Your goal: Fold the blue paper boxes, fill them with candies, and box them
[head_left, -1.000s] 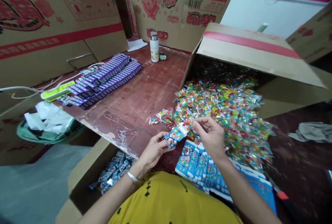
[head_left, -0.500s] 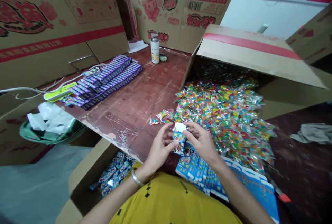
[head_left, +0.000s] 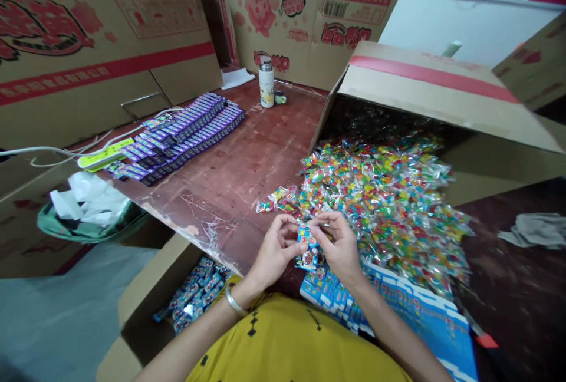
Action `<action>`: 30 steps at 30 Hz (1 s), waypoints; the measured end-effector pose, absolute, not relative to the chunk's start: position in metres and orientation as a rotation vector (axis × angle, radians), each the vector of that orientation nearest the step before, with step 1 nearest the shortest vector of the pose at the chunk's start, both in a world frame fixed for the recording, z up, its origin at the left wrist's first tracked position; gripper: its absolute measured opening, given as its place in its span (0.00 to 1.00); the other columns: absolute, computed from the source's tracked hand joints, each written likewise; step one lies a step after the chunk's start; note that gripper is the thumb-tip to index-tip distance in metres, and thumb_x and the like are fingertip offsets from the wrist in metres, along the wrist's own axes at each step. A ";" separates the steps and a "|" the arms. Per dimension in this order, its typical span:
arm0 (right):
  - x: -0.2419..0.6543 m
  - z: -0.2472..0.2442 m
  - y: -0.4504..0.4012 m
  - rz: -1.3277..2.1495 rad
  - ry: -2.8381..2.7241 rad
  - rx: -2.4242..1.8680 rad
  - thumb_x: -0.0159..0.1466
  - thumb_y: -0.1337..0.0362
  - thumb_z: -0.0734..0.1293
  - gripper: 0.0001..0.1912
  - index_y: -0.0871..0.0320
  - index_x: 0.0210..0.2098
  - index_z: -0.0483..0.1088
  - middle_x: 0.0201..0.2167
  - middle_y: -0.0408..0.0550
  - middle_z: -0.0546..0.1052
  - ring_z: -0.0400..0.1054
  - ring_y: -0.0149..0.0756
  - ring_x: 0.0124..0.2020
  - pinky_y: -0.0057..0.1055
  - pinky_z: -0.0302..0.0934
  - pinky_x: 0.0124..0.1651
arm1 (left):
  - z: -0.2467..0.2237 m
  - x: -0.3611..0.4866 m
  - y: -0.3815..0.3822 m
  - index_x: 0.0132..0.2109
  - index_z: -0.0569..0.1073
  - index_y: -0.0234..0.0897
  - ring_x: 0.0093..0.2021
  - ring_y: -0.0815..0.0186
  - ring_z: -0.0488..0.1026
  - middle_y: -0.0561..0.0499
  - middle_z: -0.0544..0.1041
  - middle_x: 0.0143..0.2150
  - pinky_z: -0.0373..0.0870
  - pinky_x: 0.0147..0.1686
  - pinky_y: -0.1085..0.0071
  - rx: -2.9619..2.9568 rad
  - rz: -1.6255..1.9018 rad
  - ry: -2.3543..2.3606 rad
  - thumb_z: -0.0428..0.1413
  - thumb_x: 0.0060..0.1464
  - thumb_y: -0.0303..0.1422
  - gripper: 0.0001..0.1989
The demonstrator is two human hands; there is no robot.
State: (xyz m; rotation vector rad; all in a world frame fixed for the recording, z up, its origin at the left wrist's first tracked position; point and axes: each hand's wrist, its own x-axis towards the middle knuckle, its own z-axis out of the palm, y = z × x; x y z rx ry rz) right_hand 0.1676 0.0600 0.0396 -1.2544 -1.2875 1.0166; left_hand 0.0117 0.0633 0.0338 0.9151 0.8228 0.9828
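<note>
A small blue candy box (head_left: 308, 250) with colourful print is held upright between my hands, above the table's near edge. My left hand (head_left: 277, 247) grips its left side, thumb on the front. At its top right, my right hand (head_left: 336, 244) pinches the upper edge, where the white flap is folded down. Below and right lie rows of flat blue cartons (head_left: 398, 305), partly behind my right forearm. Just beyond my hands spreads a heap of clear candy packets (head_left: 380, 199), filled with many-coloured sweets, spilling from a tipped cardboard box (head_left: 424, 78).
Purple boxes (head_left: 190, 134) stand stacked at the left, beside a yellow-green power strip (head_left: 104, 155) with white cables. A flask (head_left: 266, 84) and small cup (head_left: 280, 97) are farther back. Below left, an open carton (head_left: 150, 276) holds blue boxes. A red-ended tool (head_left: 486, 341) lies at right.
The box's white top flap stood up before; now it is folded down under my fingers. Both hands have closed in around the box top.
</note>
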 end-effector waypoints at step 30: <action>0.216 0.048 0.069 1.123 -1.715 -1.447 0.66 0.57 0.61 0.12 0.54 0.42 0.72 0.33 0.46 0.75 0.70 0.36 0.32 0.30 0.63 0.32 | 0.055 -0.066 0.066 0.45 0.73 0.38 0.38 0.63 0.73 0.48 0.76 0.38 0.69 0.36 0.72 1.316 0.602 0.994 0.56 0.52 0.29 0.12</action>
